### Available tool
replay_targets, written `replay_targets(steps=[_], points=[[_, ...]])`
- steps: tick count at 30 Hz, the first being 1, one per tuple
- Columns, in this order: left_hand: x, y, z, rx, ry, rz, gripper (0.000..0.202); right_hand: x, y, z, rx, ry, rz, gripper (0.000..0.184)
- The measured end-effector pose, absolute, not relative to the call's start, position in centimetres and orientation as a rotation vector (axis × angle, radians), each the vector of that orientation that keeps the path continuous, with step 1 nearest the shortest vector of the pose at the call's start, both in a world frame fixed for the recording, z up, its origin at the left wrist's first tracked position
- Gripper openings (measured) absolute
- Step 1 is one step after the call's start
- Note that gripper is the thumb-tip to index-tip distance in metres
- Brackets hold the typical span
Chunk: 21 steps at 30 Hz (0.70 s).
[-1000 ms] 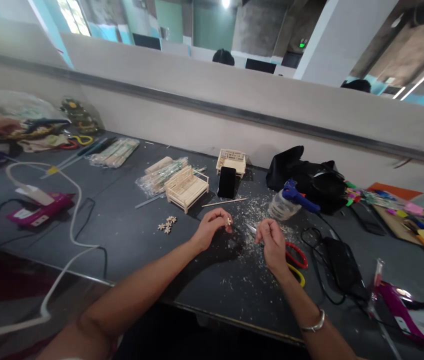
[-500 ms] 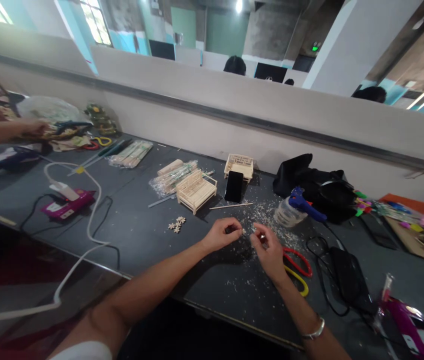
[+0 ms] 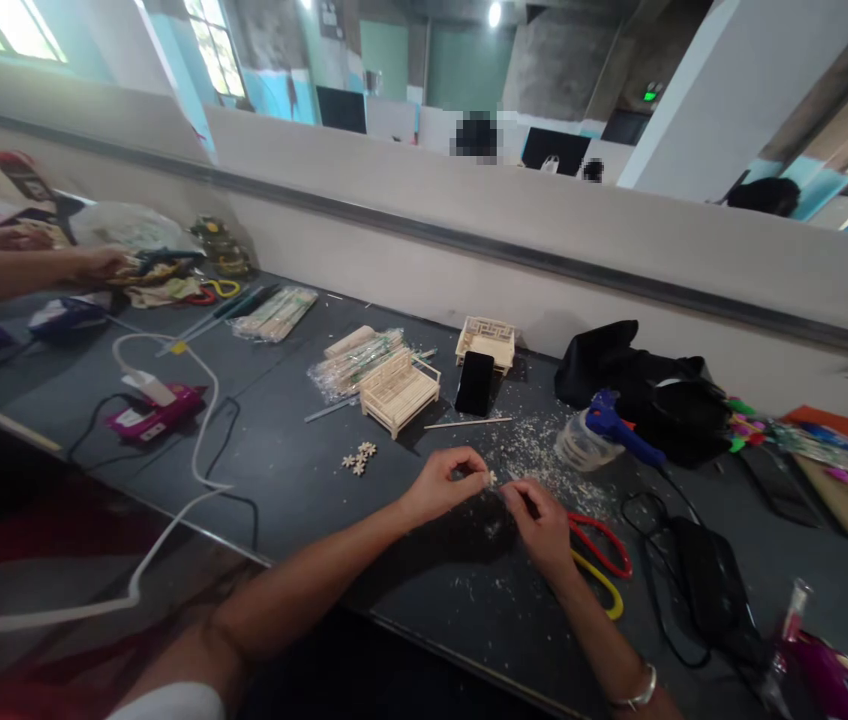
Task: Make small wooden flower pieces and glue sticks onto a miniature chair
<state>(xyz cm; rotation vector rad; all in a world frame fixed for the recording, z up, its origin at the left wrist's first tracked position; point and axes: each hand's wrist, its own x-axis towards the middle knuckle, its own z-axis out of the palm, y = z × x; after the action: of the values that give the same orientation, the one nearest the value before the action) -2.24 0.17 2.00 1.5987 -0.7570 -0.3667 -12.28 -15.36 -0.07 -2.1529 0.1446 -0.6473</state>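
Observation:
My left hand pinches a tiny pale wooden flower-shaped piece between thumb and fingertips. Close beside it, my right hand has thumb and forefinger pressed together; whatever is between them is too small to make out. Similar flower pieces lie in a little cluster to the left. Behind the hands stands a miniature bench made of sticks, with a single thin stick to its right. Scissors with red and yellow handles lie partly hidden under my right wrist.
A phone leans on a second miniature bench. Pale crumbs litter the table. A blue glue gun rests on a plastic jar. Bagged sticks, a purple power strip and a co-worker's arm are leftward.
My hands have drawn closer together, and the right fingers have closed to a pinch near the flower piece, which now shows more clearly. The view has shifted slightly.

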Motion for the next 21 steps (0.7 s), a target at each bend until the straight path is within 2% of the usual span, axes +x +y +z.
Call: replay_targets(steps=[4,7,15,21], points=[[-1.8,3.4,5.2,1.752,-0.802,-0.143,0.018,-12.3,-15.8,-0.3,-2.132,0.232,-0.629,0.032],[-0.7,7.2,5.7,1.887,-0.661,0.022,0.018,-12.2,-16.0,-0.3,-2.135,0.248,-0.627,0.034],[1.8,14.1,0.2,2.227,-0.373,0.134,0.021,-12.3,-16.0,-0.2,-2.142,0.209,-0.616,0.033],[1.4,14.1,-0.8,2.327,-0.409,0.109,0.025,-12.2,-16.0,-0.3,-2.137,0.245,-0.621,0.036]])
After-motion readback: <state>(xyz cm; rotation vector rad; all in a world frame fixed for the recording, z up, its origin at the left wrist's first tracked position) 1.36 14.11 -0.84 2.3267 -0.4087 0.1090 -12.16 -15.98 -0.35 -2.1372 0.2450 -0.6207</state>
